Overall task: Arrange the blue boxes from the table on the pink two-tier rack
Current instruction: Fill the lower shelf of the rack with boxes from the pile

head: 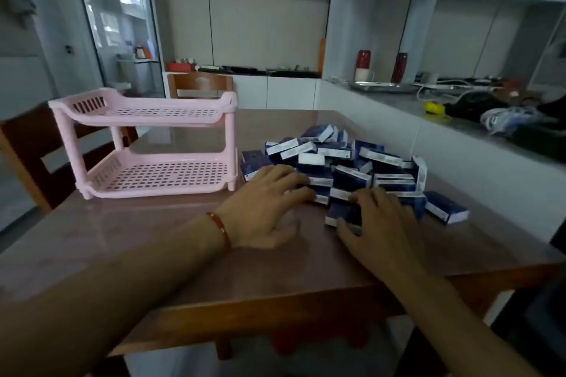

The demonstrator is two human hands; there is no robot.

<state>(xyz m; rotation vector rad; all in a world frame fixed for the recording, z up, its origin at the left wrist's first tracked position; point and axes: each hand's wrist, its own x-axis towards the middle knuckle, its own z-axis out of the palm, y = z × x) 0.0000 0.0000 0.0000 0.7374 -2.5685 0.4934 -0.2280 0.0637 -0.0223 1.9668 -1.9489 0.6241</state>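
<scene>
Two hands: left hand (pixel 263 202) lies palm down with fingers spread, fingertips touching the near edge of the pile; right hand (pixel 379 217) curls thumb and fingers round one blue box (pixel 341 214) at the pile's front.
Boxes: several dozen blue boxes (pixel 337 162) in a loose heap, too jumbled to count; long axes point every way.
Rack: one pink two-tier rack (pixel 147 144) left of the heap, both tiers bare.
Writing: white side labels, print too blurred to read.
Table: one brown table (pixel 153 242) bears everything.
Bracelet: one red bracelet (pixel 222 228) on the left wrist.
</scene>
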